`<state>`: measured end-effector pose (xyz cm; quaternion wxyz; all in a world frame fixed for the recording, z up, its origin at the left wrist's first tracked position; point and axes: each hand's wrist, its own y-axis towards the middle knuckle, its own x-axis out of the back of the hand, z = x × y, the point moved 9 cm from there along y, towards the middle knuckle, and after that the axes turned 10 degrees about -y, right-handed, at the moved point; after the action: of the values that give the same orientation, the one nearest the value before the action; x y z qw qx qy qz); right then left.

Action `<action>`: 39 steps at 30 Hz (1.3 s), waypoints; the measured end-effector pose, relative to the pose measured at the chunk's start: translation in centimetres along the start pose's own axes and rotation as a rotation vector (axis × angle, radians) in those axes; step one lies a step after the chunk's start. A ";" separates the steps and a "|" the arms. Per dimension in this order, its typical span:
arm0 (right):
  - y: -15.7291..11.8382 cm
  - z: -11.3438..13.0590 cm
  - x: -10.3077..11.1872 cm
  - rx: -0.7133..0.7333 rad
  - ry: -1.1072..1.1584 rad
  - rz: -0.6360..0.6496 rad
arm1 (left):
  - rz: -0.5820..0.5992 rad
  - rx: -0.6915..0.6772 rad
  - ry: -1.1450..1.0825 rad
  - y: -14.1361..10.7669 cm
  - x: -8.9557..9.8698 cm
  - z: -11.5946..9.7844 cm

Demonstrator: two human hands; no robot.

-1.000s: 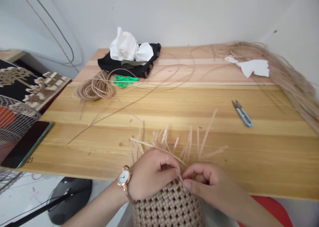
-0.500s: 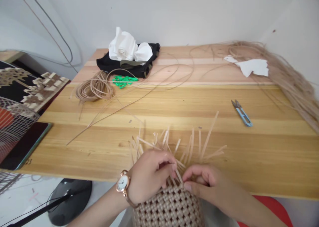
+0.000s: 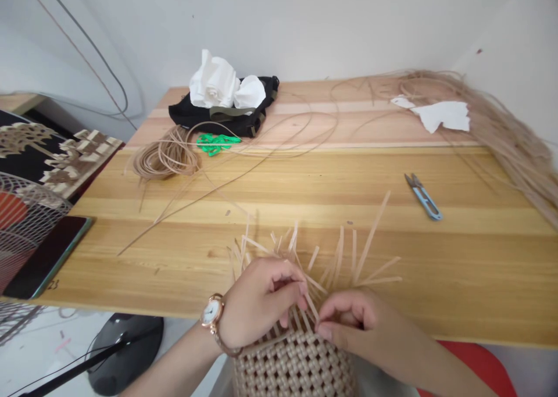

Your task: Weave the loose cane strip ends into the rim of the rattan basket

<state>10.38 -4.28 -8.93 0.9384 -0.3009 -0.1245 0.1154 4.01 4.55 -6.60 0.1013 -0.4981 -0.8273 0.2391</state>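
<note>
A woven rattan basket (image 3: 300,365) stands at the table's near edge, its openwork side towards me. Loose rattan strips (image 3: 337,254) fan out from its upper rim. My left hand (image 3: 268,298), with a watch on the wrist, pinches one pale strip (image 3: 311,307) over the rim. Thumb and index finger of my right hand (image 3: 355,321) are closed at the lower end of that strip, right by the weave. The far side of the basket is hidden behind both hands.
Blue thread snips (image 3: 425,198) lie on the right of the table (image 3: 305,182). Coiled rattan (image 3: 165,156), green netting (image 3: 215,144) and a black bag (image 3: 192,117) with white tissue rolls are at back left. A phone (image 3: 47,257) rests at the left edge; a rattan bundle (image 3: 501,135) lies right.
My right hand has shifted slightly left and down along the strip. The strip ends on the right have spread a little further right. My left hand keeps its pinch.
</note>
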 end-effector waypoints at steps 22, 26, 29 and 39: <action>-0.3 0.3 0.5 -0.038 -0.111 -0.045 | 0.083 0.079 0.035 -0.3 -2.0 1.7; -0.4 0.2 0.6 -0.013 -0.166 -0.045 | 0.061 0.078 0.109 -0.3 -1.7 1.5; -0.5 -0.5 0.6 -0.044 -0.156 -0.077 | 0.058 0.021 0.181 -0.2 -1.7 0.9; -1.5 1.3 1.1 0.069 -0.262 0.007 | 0.153 -0.060 0.221 0.0 -1.9 -0.1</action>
<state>11.25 -4.44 -6.90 0.9236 -0.2511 -0.2409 0.1611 4.93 2.93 -6.32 0.1583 -0.5859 -0.7775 0.1652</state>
